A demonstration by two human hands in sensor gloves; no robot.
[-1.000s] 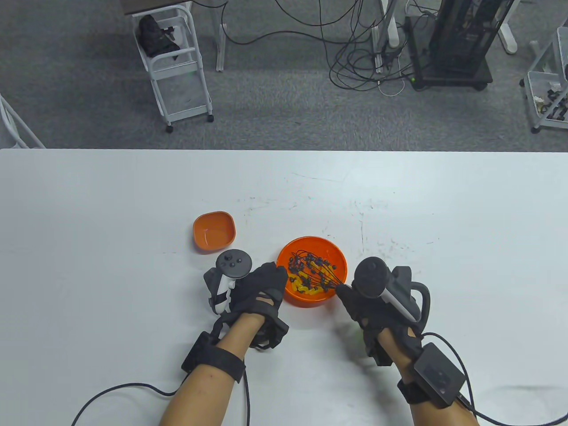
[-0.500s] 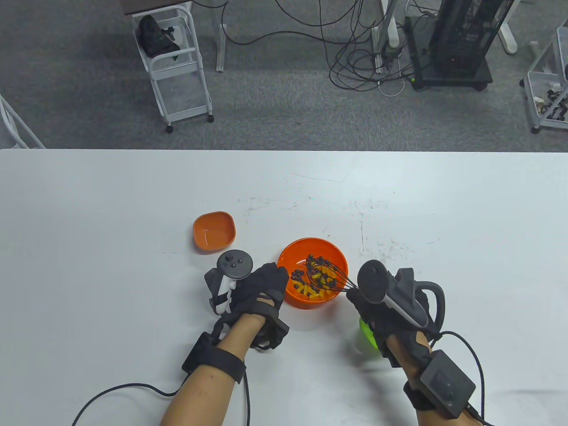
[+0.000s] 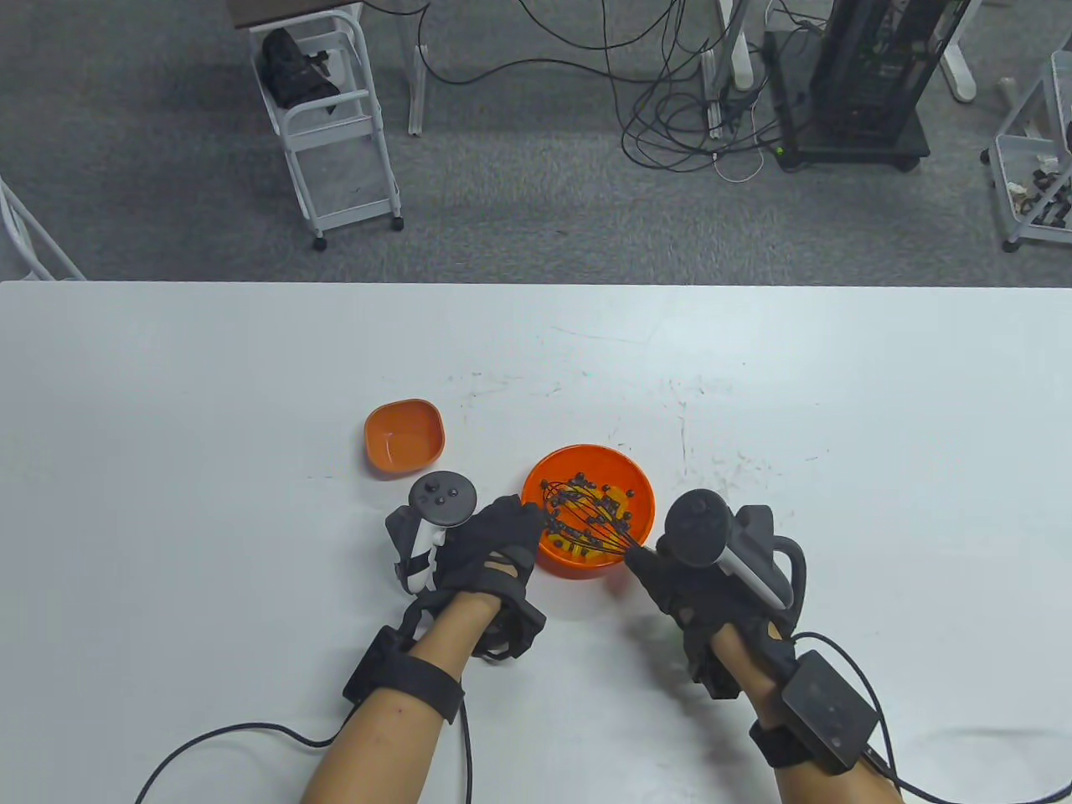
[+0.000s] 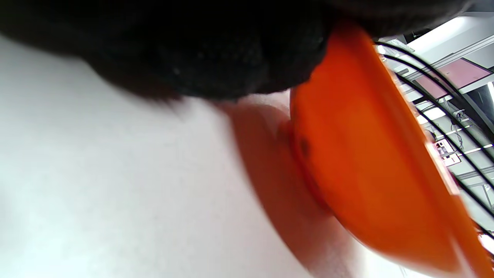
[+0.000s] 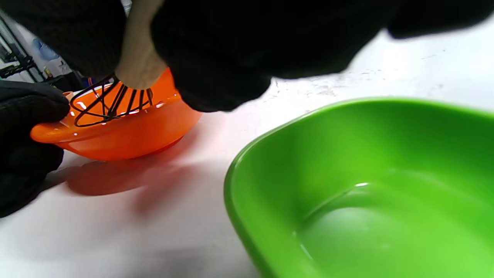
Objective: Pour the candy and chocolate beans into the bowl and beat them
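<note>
- The round orange bowl [image 3: 636,481] sits on the white table [image 3: 209,519], holding yellow candy [image 3: 610,501] and dark chocolate beans [image 3: 578,482].
- It looks like light, smooth plastic, likely to skid; the left hand [image 3: 494,544] clasps its near-left rim to brace it.
- The right hand [image 3: 695,582] is wrapped round the pale handle of the black wire whisk [image 3: 586,521], whose springy loops sit among the sweets.
- The small hard pieces may jump out; holding low on the handle seems wise.
- An empty orange dish [image 3: 404,435] sits near the bowl and a green dish [image 5: 366,185] under the right wrist; beyond the table are grey carpet, cables and a white cart [image 3: 331,126].
</note>
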